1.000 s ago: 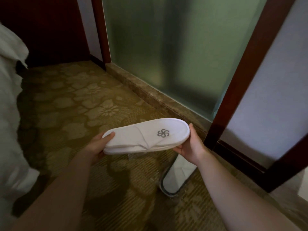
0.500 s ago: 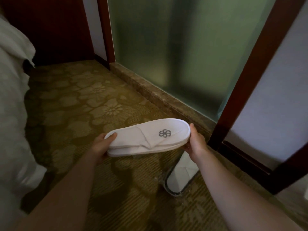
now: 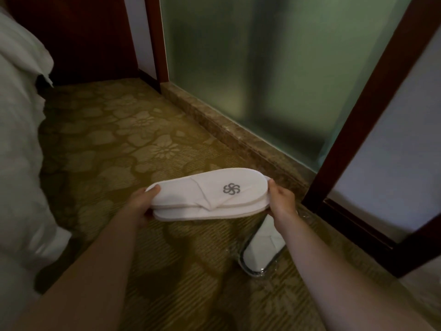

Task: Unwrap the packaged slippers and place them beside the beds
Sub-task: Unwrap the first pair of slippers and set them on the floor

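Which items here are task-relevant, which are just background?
Job:
slippers, held by left grip and right grip
wrapped pair on the floor
bed

Background:
carpet
glass panel
sill
wood frame

The room is dim and warm-toned. A soft greenish glow comes through the frosted glass panel (image 3: 262, 68) and falls across the patterned carpet (image 3: 119, 139), where the bright white slippers (image 3: 210, 197) cast a dark shadow beneath them. The bedding (image 3: 19, 139) at the left edge is blurred, and the wooden frame (image 3: 365, 115) leans from wide-angle distortion.
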Tool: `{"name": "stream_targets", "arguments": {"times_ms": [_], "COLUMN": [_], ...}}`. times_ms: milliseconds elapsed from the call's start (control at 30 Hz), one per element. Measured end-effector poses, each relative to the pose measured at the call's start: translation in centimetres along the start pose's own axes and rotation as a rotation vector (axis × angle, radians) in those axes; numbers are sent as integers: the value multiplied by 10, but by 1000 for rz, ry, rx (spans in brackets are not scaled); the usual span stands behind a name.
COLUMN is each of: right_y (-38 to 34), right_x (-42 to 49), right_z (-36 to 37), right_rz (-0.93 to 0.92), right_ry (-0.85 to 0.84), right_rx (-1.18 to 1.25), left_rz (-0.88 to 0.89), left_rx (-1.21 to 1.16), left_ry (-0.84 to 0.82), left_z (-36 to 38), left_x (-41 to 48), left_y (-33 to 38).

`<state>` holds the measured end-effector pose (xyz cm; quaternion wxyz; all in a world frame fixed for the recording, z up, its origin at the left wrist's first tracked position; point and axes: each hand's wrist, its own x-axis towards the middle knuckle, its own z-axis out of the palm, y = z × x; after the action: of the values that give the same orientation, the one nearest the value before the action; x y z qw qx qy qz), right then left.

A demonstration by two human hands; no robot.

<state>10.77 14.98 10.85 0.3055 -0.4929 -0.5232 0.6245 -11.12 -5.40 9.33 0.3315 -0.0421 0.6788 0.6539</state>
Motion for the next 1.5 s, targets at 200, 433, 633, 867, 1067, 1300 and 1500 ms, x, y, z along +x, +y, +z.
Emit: {"name": "stream_targets", "arguments": {"times_ms": [200,433,633,867,1067,1300,1500], "right_y": [15,45,71,114,131,150,156], "right_x": [-1,-14,-22,-33,-35,-39,-39], "right_z": [3,14,44,68,86,98,108], "right_rz": [-16,30,182,238,287,357,308], "right_ry": [-99,-308,-462,-584,-673,-731,-732], "right_rx": [-76,-268,-338,-483,-621,-702,-765], "left_rz": [-75,-56,-109,-117,-156,-212,-214], "left_rx": [-200,-115,-186,-230,-241,-241,-6], "left_ry": [178,215,211,269,321,386,436], "left_z": [-35,-86,-118,-133,-152,-172,-179], "left_x": [2,7,8,6,14,19,29], "left_y": [-4,-9,-64,-106,-123,-128,-140]}}
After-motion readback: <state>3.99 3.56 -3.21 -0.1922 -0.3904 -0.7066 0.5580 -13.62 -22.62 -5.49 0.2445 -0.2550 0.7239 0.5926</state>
